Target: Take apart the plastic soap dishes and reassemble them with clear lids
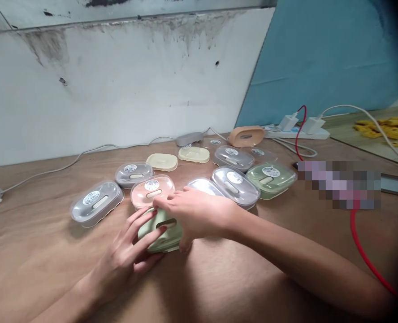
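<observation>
Both my hands hold a pale green oval case (161, 231) lying on the wooden table (219, 278). My left hand (131, 251) grips its near left side, fingers curled onto the top. My right hand (192, 215) covers its right end from above, fingers wrapped over it. Just behind it sits a pink case with a clear lid (152, 190).
Several more oval cases lie in an arc behind: grey ones (96, 202) (133, 173), cream ones (162, 162), a green one (271, 179), a tan one (246, 136). A power strip with chargers (296, 130) and a red cable (367, 255) lie at right.
</observation>
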The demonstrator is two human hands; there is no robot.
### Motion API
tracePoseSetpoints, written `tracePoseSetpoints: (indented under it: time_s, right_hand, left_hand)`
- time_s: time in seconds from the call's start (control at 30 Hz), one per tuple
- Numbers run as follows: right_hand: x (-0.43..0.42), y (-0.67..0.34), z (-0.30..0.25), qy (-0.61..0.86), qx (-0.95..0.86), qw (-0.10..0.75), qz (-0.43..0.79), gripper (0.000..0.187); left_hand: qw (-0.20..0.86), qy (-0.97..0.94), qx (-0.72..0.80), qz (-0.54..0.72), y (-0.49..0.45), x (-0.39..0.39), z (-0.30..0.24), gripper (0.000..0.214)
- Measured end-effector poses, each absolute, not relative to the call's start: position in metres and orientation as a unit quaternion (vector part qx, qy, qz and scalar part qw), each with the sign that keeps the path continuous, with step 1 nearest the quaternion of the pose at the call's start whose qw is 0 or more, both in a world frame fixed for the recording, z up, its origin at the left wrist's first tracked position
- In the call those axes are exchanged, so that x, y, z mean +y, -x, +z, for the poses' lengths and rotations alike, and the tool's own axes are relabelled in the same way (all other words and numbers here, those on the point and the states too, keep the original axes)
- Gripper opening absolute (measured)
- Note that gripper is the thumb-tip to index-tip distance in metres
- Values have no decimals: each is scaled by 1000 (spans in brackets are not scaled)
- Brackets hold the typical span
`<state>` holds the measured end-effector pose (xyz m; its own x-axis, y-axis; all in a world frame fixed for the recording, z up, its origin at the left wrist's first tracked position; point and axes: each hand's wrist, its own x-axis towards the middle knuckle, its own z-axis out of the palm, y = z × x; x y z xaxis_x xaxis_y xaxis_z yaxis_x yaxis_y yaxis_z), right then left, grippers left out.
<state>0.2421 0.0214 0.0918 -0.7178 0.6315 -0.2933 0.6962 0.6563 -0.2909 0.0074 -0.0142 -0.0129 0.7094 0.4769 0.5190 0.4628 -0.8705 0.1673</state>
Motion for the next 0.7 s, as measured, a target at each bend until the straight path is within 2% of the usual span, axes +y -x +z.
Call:
tracePoseSetpoints:
  time_s: [0.13, 0.2, 0.37, 0.5, 0.7]
  right_hand:
    - [21, -243, 88, -392, 899, 95, -173, 101]
    - [19, -244, 88, -403, 899, 98, -144, 103]
    - [12, -239, 88, -418, 897, 113, -93, 84]
    - [8, -231, 90, -422, 889, 164, -64, 70]
    - [6, -222, 87, -418, 887, 192, -47, 75]
  left_hand:
    - [31, -915, 270, 298, -4, -11, -8, 52]
    - [49, -914, 284, 286, -1, -11, -9, 49]
    - [110, -903, 315, 272, 2, -11, -15, 45]
    - [104, -905, 299, 284, 0, -11, -13, 33]
    - [67, -920, 273, 274, 1, -10, -6, 21]
